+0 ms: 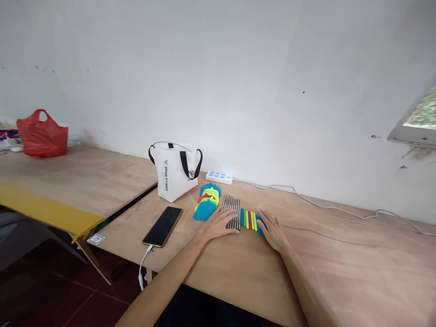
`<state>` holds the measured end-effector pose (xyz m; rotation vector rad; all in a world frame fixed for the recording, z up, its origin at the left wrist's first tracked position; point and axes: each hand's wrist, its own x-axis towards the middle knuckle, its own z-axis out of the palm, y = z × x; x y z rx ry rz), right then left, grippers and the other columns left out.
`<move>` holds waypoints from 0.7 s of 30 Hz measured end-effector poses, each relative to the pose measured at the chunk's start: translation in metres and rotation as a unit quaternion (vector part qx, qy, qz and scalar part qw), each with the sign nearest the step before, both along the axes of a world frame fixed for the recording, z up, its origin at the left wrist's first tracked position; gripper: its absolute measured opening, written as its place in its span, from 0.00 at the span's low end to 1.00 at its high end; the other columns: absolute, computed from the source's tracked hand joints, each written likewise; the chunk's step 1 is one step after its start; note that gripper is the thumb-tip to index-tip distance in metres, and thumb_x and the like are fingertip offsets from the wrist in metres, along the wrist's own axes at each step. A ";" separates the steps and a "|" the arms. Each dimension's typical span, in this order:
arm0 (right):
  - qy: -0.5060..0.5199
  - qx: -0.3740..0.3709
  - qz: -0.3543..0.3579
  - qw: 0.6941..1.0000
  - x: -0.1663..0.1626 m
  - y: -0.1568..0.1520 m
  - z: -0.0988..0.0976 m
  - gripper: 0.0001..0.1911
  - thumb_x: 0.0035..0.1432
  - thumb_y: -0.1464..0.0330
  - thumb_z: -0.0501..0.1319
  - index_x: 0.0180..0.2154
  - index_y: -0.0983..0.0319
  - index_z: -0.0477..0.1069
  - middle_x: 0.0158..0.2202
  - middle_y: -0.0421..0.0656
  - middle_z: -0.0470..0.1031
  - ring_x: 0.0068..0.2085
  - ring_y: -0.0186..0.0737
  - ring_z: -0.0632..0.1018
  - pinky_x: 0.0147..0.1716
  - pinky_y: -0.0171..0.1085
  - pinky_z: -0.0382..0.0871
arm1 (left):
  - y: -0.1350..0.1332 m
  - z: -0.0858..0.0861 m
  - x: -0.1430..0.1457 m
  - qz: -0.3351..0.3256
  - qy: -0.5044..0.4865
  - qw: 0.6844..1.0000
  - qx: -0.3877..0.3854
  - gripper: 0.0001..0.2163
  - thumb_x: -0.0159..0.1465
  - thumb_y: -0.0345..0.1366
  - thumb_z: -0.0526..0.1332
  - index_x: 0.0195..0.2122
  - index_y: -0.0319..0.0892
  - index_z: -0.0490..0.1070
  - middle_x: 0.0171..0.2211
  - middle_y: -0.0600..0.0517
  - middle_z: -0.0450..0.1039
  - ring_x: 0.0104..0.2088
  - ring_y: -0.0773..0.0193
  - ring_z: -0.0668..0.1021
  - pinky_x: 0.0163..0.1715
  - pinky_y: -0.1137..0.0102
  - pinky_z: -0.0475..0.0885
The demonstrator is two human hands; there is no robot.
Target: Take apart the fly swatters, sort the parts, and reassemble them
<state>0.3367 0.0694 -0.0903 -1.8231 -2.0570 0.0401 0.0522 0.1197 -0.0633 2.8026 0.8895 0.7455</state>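
Observation:
My left hand (221, 223) lies with its fingers stretched over the left part of a row of grey metal rods (234, 206) on the table. On the other side, my right hand (272, 229) rests with fingers extended against the right end of a row of short coloured sticks (250, 219) in blue, green, yellow and red. The two rows lie side by side, and the hand's fingers partly cover the last blue sticks. Beyond my left hand is an overlapping stack of flat plastic pieces (206, 210) in blue, yellow and red.
A black-screened phone (162, 226) with a white cable lies at left. Behind stand a white bag (175, 175) with black handles and a white power strip (219, 176), its cord running right along the wall. A red plastic bag (44, 136) sits on the neighbouring table.

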 end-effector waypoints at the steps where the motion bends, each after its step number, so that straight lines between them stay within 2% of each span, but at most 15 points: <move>1: 0.004 0.003 0.009 1.000 -0.001 0.001 -0.001 0.33 0.72 0.48 0.36 0.69 0.53 0.56 0.71 0.43 0.57 0.71 0.45 0.56 0.69 0.59 0.45 | 0.003 0.001 -0.006 -0.008 0.001 1.000 0.000 0.24 0.64 0.57 0.63 0.56 0.50 0.71 0.60 0.50 0.70 0.62 0.54 0.70 0.68 0.57 0.54; 8: 0.011 0.024 0.034 0.999 -0.004 0.002 -0.001 0.30 0.72 0.49 0.40 0.68 0.51 0.59 0.70 0.44 0.60 0.70 0.46 0.59 0.69 0.60 0.46 | 0.021 0.001 -0.029 -0.030 -0.006 0.999 -0.011 0.29 0.56 0.62 0.68 0.52 0.50 0.75 0.58 0.50 0.72 0.60 0.51 0.72 0.62 0.60 0.60; 14: -0.014 0.037 0.037 0.999 -0.006 -0.001 0.000 0.29 0.73 0.51 0.40 0.67 0.51 0.61 0.68 0.45 0.63 0.69 0.45 0.61 0.69 0.61 0.46 | 0.021 -0.001 -0.026 -0.016 -0.001 1.000 -0.003 0.25 0.58 0.61 0.66 0.50 0.51 0.76 0.56 0.51 0.73 0.58 0.53 0.73 0.62 0.59 0.60; 21: -0.032 0.050 0.058 0.997 -0.016 -0.011 0.001 0.27 0.73 0.53 0.42 0.66 0.51 0.62 0.67 0.43 0.65 0.69 0.44 0.61 0.69 0.61 0.44 | 0.017 0.012 -0.037 -0.037 0.017 0.999 0.021 0.36 0.53 0.64 0.68 0.59 0.53 0.70 0.60 0.49 0.69 0.60 0.49 0.71 0.63 0.56 0.58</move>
